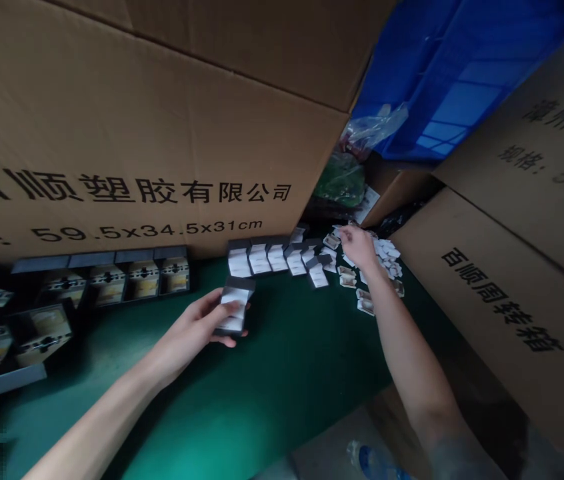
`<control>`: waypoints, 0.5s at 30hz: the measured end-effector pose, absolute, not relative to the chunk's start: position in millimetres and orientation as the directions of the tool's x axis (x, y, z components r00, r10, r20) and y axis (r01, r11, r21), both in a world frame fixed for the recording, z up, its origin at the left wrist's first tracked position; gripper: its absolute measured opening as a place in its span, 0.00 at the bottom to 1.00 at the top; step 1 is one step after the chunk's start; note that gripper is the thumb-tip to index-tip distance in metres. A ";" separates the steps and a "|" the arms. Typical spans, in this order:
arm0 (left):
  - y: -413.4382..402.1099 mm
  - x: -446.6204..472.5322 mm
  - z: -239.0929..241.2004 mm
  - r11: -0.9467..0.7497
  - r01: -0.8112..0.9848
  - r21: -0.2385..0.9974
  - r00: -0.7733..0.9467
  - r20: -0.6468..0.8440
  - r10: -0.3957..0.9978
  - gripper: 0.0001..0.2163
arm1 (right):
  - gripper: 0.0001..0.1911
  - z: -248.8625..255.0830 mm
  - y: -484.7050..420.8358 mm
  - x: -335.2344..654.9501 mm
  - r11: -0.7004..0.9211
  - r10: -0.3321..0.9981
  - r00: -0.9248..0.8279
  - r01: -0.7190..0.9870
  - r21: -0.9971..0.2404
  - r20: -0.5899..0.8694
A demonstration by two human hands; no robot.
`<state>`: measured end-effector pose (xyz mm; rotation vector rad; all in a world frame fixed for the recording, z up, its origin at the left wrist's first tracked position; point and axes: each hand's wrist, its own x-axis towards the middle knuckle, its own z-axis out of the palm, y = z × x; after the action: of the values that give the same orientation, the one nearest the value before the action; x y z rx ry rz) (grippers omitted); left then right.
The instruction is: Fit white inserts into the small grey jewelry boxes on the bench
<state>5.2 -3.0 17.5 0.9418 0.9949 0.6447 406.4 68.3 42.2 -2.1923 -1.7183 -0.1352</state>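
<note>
Left hand [197, 330] held a small box [233, 308]; right hand [357, 245] was in the pile of white pieces [388, 256].

The left hand's fingers and thumb were closed around the small box, lid open, just above the green table [282, 380] near the middle. The right hand reached far right, fingers curled down onto the pile of white pieces; whether it gripped one could not be told. Between the two hands, a row of open boxes [267, 259] stood against the large carton [137, 120]. Filled boxes [127, 279] lined the far left, and a printed carton [502, 313] stood at the right.
</note>
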 end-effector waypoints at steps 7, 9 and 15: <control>-3.3 8.0 18.4 0.468 -0.084 0.880 0.388 -0.403 0.828 0.24 | 0.14 24.1 -5.9 396.8 0.019 0.980 0.042 0.952 -0.304 0.193; -3.1 8.0 18.4 0.474 -0.088 0.876 0.379 -0.411 0.829 0.25 | 0.15 16.9 -8.9 396.3 0.046 0.981 0.006 0.963 -0.266 0.192; -3.4 7.8 20.1 0.465 -0.088 0.881 0.392 -0.399 0.829 0.26 | 0.13 8.6 -3.1 391.5 0.027 0.983 0.006 0.984 -0.176 0.183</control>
<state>7.8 -3.4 20.1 0.9036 0.9971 0.6952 391.5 -3.1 8.6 -2.0291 -2.0502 -0.0051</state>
